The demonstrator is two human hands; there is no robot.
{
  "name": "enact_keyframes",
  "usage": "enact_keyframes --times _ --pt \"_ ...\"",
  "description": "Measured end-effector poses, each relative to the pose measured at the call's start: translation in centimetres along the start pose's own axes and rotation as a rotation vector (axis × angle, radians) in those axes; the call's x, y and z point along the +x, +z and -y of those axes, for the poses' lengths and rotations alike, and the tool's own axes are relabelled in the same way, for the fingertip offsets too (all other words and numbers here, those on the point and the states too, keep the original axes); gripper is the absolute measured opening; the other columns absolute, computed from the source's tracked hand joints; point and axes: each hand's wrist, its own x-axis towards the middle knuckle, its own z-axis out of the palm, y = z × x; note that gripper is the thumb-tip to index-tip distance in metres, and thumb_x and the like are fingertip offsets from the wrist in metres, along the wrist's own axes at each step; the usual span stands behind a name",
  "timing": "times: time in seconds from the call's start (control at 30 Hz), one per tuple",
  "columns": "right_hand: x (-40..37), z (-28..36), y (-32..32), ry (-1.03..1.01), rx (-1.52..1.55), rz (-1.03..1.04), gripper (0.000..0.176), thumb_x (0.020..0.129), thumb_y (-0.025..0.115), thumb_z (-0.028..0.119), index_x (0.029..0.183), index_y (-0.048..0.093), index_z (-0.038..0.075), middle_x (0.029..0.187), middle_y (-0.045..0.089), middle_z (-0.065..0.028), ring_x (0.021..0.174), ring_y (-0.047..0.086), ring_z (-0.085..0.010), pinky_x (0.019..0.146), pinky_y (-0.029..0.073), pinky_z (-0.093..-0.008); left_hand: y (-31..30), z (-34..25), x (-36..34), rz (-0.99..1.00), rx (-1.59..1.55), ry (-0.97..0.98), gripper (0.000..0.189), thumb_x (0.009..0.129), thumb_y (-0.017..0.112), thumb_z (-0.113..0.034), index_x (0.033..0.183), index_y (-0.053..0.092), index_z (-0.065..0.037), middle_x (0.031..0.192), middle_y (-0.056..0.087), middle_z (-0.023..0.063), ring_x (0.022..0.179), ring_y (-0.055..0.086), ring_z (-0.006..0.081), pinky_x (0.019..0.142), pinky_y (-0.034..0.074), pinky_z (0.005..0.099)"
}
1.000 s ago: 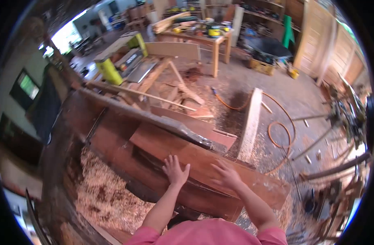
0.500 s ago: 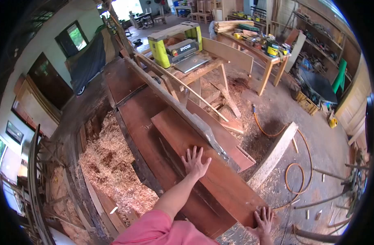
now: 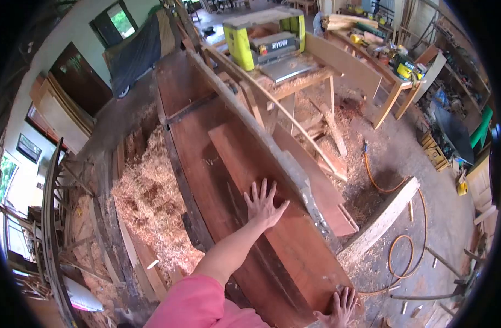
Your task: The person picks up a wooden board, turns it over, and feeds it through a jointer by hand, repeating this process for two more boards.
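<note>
both hands [image 3: 266, 206] flat on the reddish-brown board [image 3: 294, 240]

The board [image 3: 305, 251] is reddish brown, the planer [image 3: 241, 48] lime green and grey

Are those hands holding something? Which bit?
Nothing looks gripped: the left hand lies spread on the brown board, the right hand at its near end.

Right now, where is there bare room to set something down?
The reddish board is bare between the left hand and right hand; so is the floor between the orange hose and yellow crate. The table beyond is crowded.
</note>
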Motion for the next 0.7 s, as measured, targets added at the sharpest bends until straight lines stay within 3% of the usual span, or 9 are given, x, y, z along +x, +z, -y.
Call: enact_keyframes --times 0.1,0.2,0.4,0.7 --pt "2.1 1.0 0.3 -0.041 0.024 -0.005 0.101 0.077 0.073 0.075 0.154 0.051 0.013 0.161 0.041 -0.0244 0.151 0.029 -0.0544 0.118 0.025 -0.0723 -0.2 1.5 1.7 0.004 -0.005 -0.003 0.092 0.097 0.047 -0.072 0.168 0.022 -0.019 0.175 0.011 0.0111 0.16 0.005 0.0426 0.124 0.008 0.0703" --pt "4.8 2.3 -1.4 -0.073 -0.02 0.184 0.101 0.079 0.07 0.076 0.155 0.05 0.014 0.163 0.038 -0.0255 0.152 0.027 -0.0542 0.118 0.024 -0.0733 -1.3 3.3 4.0 0.01 -0.003 -0.008 0.092 0.097 0.047 -0.073 0.167 0.022 -0.019 0.175 0.012 0.0112 0.16 0.006 0.0426 0.124 0.009 0.0703" --pt "7.1 3.7 -0.4 -0.135 -0.034 0.258 0.098 0.08 0.066 0.079 0.155 0.05 0.017 0.165 0.034 -0.0264 0.152 0.026 -0.055 0.118 0.021 -0.0733 -1.9 7.4 9.3 -0.039 -0.008 0.004 0.094 0.096 0.048 -0.075 0.167 0.023 -0.019 0.175 0.013 0.0113 0.16 0.007 0.0421 0.124 0.01 0.0695" --pt "14.0 7.4 3.8 -0.208 -0.041 0.13 0.093 0.085 0.061 0.08 0.153 0.053 0.018 0.165 0.035 -0.0248 0.15 0.029 -0.0564 0.116 0.024 -0.0752 -3.9 13.3 16.5 -0.084 -0.058 0.006 0.095 0.094 0.047 -0.078 0.166 0.028 -0.019 0.174 0.016 0.0119 0.16 0.01 0.0424 0.125 0.01 0.0683"
